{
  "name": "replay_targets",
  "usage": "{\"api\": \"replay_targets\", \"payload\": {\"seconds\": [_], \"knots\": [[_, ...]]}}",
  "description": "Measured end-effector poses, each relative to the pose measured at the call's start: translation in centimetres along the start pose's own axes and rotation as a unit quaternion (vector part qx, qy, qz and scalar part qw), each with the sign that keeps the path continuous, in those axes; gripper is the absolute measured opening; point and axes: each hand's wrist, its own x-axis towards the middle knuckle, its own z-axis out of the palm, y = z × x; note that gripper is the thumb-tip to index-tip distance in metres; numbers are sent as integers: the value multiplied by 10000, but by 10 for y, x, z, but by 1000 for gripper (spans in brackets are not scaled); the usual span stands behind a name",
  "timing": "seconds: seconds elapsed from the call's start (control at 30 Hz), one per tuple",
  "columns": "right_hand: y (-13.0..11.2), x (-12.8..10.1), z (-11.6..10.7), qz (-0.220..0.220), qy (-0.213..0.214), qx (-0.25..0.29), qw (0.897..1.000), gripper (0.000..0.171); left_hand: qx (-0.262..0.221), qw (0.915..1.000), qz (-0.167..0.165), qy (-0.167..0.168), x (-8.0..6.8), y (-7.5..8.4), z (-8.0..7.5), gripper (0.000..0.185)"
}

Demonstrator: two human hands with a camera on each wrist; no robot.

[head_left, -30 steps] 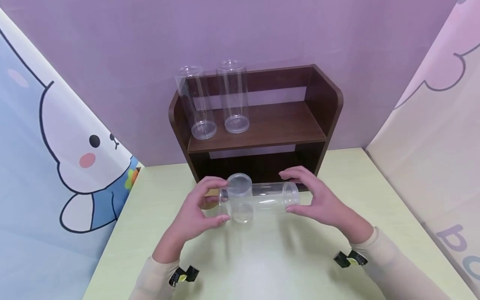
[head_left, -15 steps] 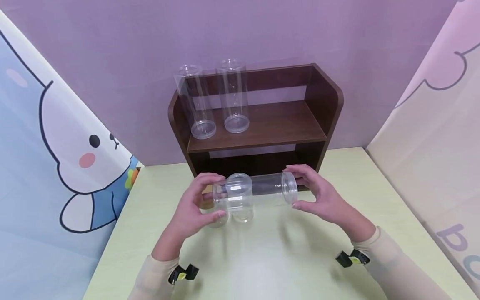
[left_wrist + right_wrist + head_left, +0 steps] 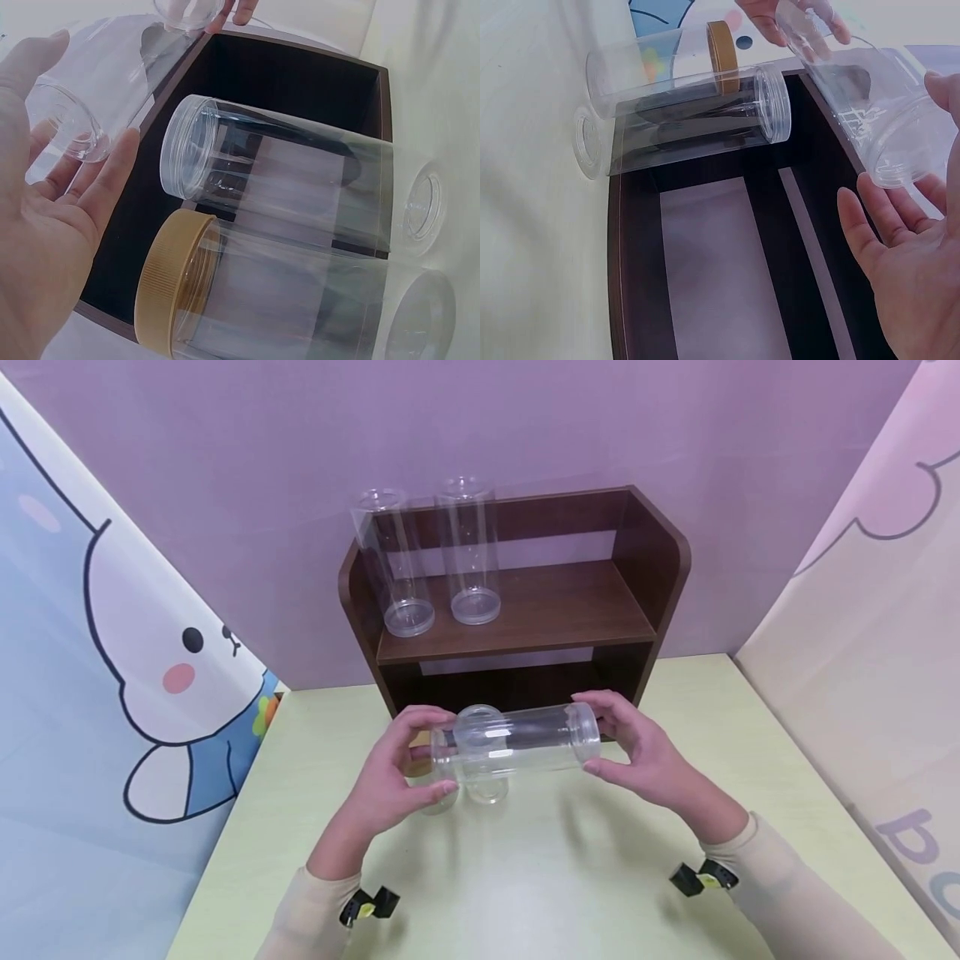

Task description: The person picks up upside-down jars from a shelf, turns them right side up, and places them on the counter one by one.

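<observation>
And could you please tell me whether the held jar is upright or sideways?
Sideways: the held jar spans crosswise between the left fingers and right fingers.

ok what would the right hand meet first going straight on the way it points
The right hand would first meet the clear jar lying sideways in its grip; beyond it, probably the brown shelf, though depth is unclear.

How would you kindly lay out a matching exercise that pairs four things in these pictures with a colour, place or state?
Column 1
1. Gold lid
2. Shelf unit
3. Backdrop
4. Held jar

Column 2
A. Purple
B. On its side, between the left hand and right hand
C. Dark brown
D. Atop a jar standing on the table

Right pairs: 1-D, 2-C, 3-A, 4-B
</observation>
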Motion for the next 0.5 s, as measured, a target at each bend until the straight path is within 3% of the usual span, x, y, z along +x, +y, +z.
{"api": "replay_targets", "payload": {"seconds": [0.27,0.5], "knots": [[-3,1,0,46,105,173,9998,78,479,9986,-177,-157,0,1,1,79],[0,3,0,-284,179,542,9980,73,749,9960,-313,-370,0,2,2,79]]}}
